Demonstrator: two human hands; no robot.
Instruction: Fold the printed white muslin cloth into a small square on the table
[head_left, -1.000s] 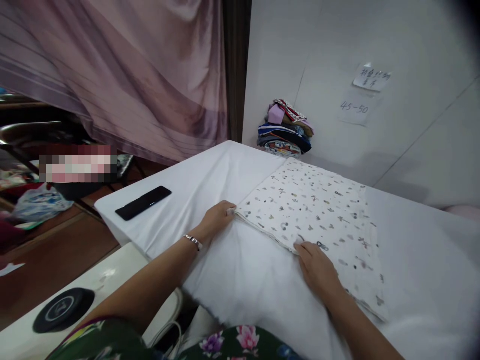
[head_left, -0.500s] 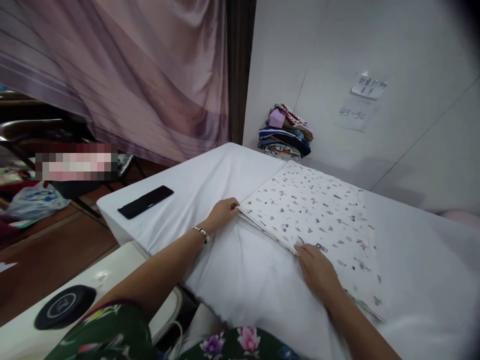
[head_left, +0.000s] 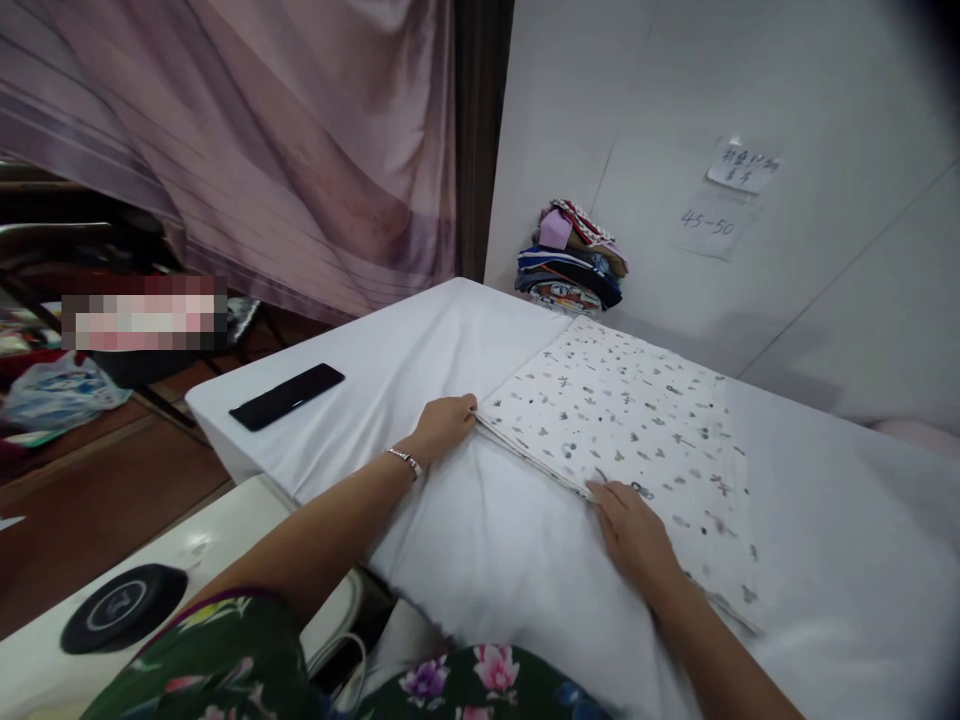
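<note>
A white cloth (head_left: 630, 410) with small grey and brown prints lies folded in layers on the white-covered table (head_left: 510, 580). My left hand (head_left: 444, 425) pinches its near left corner between thumb and fingers. Along the near edge, my right hand (head_left: 630, 525) grips the layers, fingers on top and the thumb out of sight underneath. The cloth lies mostly flat, its far edge close to the wall. A silver bracelet (head_left: 405, 460) circles my left wrist.
A black phone (head_left: 287, 396) lies on the table's left part. Folded clothes (head_left: 571, 260) are stacked by the wall beyond the far edge. A round black object (head_left: 124, 608) rests on a pale surface at lower left. A pink curtain (head_left: 337, 150) hangs behind.
The view has shifted slightly. Both hands keep their hold on the cloth's near edge, and the cloth lies practically as before.
</note>
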